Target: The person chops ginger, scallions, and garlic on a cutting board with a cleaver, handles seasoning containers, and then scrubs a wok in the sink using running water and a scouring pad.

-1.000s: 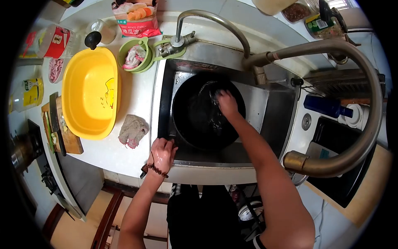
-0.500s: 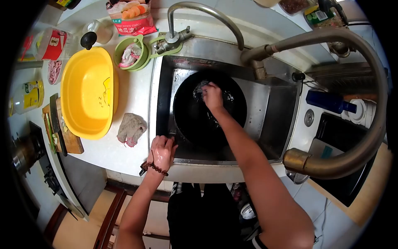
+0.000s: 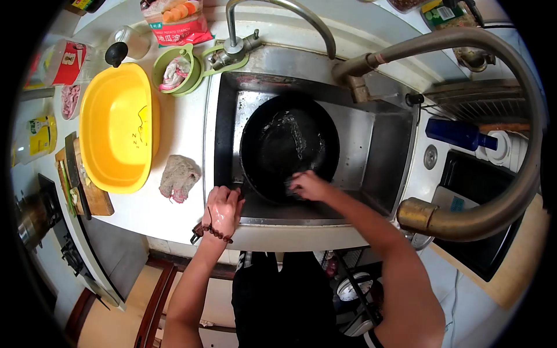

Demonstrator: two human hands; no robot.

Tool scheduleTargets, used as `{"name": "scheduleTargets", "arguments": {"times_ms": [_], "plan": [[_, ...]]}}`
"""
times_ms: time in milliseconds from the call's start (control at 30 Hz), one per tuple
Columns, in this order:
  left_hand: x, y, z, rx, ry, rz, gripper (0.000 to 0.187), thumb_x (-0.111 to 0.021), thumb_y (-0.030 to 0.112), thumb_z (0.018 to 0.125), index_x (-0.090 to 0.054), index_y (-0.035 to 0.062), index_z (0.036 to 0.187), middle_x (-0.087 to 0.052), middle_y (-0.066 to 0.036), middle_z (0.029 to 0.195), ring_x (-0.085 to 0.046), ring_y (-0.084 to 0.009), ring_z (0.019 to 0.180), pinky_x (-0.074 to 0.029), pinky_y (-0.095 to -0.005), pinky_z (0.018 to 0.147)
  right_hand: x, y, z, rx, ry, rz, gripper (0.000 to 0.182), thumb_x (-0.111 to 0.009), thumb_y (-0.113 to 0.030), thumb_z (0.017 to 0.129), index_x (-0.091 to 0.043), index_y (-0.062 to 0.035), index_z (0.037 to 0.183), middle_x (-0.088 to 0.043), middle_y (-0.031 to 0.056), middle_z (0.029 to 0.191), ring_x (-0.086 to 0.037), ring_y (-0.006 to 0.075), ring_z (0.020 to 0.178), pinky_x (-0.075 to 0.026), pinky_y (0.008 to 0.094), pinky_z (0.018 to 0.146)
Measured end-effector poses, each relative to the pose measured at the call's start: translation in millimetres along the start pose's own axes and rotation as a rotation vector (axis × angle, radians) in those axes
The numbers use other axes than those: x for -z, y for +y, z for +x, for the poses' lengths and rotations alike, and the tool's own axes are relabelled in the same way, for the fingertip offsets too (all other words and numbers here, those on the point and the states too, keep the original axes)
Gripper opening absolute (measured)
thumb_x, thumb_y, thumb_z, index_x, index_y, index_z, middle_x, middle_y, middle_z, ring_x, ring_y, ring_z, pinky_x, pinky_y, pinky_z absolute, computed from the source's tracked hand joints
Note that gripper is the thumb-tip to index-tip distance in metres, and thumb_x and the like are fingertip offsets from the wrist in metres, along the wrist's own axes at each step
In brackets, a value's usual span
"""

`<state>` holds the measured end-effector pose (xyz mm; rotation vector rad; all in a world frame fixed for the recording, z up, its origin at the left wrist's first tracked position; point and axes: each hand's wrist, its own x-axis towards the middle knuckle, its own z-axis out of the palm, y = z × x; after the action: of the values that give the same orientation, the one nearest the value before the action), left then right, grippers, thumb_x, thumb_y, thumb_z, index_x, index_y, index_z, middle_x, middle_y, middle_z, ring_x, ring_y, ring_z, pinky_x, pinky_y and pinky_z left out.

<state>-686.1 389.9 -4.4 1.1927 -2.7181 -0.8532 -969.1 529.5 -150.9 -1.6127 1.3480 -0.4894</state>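
Observation:
A round black pan sits in the steel sink, with wet streaks and a little foam inside. My right hand is closed at the pan's near side, on what looks like a metallic scrubber, mostly covered by the fingers. My left hand has its fingers curled at the sink's near left corner, by the pan's lower left side; what it grips there is hidden. Left of the sink a crumpled grey cloth lies on the white counter.
A yellow basin stands left of the sink, beside a cutting board with a knife. A green strainer sits near the faucet. A large curved pipe arches over the right side, near a blue bottle.
My right hand has moved from the pan's upper middle down to its near side. My left hand stays at the sink corner. The whole view has shifted slightly.

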Motion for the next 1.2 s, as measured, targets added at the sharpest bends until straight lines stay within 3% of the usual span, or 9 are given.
{"name": "scheduleTargets", "arguments": {"times_ms": [67, 200, 300, 500, 667, 767, 900, 1067, 1200], "plan": [[0.3, -0.2, 1.5, -0.005, 0.001, 0.002, 0.023, -0.075, 0.007, 0.08, -0.071, -0.0002, 0.102, -0.059, -0.013, 0.088, -0.058, -0.0314, 0.086, -0.051, -0.0419, 0.079, 40.8, 21.7, -16.4, -0.354, -0.241, -0.385, 0.014, -0.073, -0.002, 0.07, -0.072, -0.0062, 0.083, -0.068, 0.0132, 0.101, -0.066, 0.0319, 0.103, -0.056, 0.0459, 0.083], [-2.6, -0.3, -0.4, -0.005, -0.002, 0.014, 0.023, -0.074, 0.007, 0.081, -0.071, 0.0, 0.102, -0.06, -0.013, 0.088, -0.058, -0.031, 0.086, -0.051, -0.0416, 0.08, 97.0, 53.2, 26.1, -0.18, 0.069, -0.985, 0.006, -0.066, -0.007, 0.076, -0.072, -0.0049, 0.075, -0.068, 0.0101, 0.103, -0.063, 0.0339, 0.109, -0.057, 0.0467, 0.081], [-0.5, 2.6, 0.3, 0.011, -0.022, 0.02, 0.023, -0.074, 0.007, 0.081, -0.071, 0.0, 0.103, -0.059, -0.013, 0.088, -0.058, -0.031, 0.087, -0.051, -0.0417, 0.08, 104.7, 62.3, 47.1, -0.115, 0.178, -1.026, 0.011, -0.061, -0.006, 0.08, -0.072, -0.0056, 0.076, -0.068, 0.0111, 0.098, -0.065, 0.0325, 0.102, -0.057, 0.0447, 0.082], [0.8, 1.1, 0.4, 0.012, -0.015, -0.003, 0.022, -0.073, 0.006, 0.082, -0.07, -0.0004, 0.102, -0.059, -0.013, 0.088, -0.058, -0.0316, 0.087, -0.05, -0.0424, 0.08, 3.3, -28.1, -22.0, -0.277, 0.077, -0.072, 0.011, -0.071, 0.001, 0.067, -0.073, -0.0022, 0.078, -0.071, 0.0199, 0.086, -0.07, 0.0375, 0.088, -0.057, 0.0471, 0.083], [-1.3, -0.7, -0.7, -0.002, 0.0, -0.003, 0.027, -0.077, 0.005, 0.078, -0.07, 0.0002, 0.103, -0.059, -0.014, 0.089, -0.058, -0.0332, 0.088, -0.05, -0.043, 0.079, 76.9, 40.1, -9.5, -0.236, -0.078, -0.82, 0.012, -0.068, 0.001, 0.069, -0.074, -0.0039, 0.079, -0.071, 0.0191, 0.087, -0.07, 0.0392, 0.09, -0.058, 0.0474, 0.085], [-2.7, 2.4, 0.4, 0.023, -0.006, 0.001, 0.027, -0.076, 0.006, 0.078, -0.07, 0.0002, 0.104, -0.059, -0.014, 0.09, -0.058, -0.0332, 0.088, -0.05, -0.0429, 0.08, 94.9, 43.7, -3.3, -0.18, 0.031, -0.855, 0.01, -0.068, -0.001, 0.07, -0.074, -0.0046, 0.077, -0.071, 0.0189, 0.088, -0.069, 0.0405, 0.091, -0.058, 0.0486, 0.084], [-0.3, 3.3, 2.5, 0.004, -0.009, 0.002, 0.021, -0.073, 0.006, 0.081, -0.069, -0.0003, 0.101, -0.059, -0.014, 0.089, -0.058, -0.0315, 0.087, -0.051, -0.0419, 0.081, 8.3, 3.8, -32.6, -0.419, 0.07, -0.128, 0.018, -0.07, -0.001, 0.066, -0.077, -0.0115, 0.079, -0.072, 0.0165, 0.08, -0.071, 0.0381, 0.083, -0.059, 0.0442, 0.08], [-1.3, 2.9, 1.9, 0.02, -0.012, 0.004, 0.027, -0.077, 0.005, 0.077, -0.07, 0.0003, 0.103, -0.06, -0.014, 0.09, -0.058, -0.0331, 0.089, -0.051, -0.0427, 0.08, 34.9, 43.9, -23.6, -0.473, -0.034, -0.574, 0.014, -0.072, -0.002, 0.071, -0.074, -0.0039, 0.085, -0.07, 0.0194, 0.092, -0.069, 0.0396, 0.092, -0.058, 0.0463, 0.082], [-3.5, 4.3, 1.7, 0.006, 0.001, 0.0, 0.028, -0.077, 0.005, 0.077, -0.07, 0.0004, 0.104, -0.06, -0.015, 0.091, -0.058, -0.0334, 0.089, -0.051, -0.0427, 0.08, 55.7, 49.7, 47.3, -0.649, 0.433, -0.54, 0.022, -0.072, -0.004, 0.073, -0.072, -0.0026, 0.095, -0.068, 0.0217, 0.096, -0.069, 0.0391, 0.09, -0.059, 0.0465, 0.082]]}}
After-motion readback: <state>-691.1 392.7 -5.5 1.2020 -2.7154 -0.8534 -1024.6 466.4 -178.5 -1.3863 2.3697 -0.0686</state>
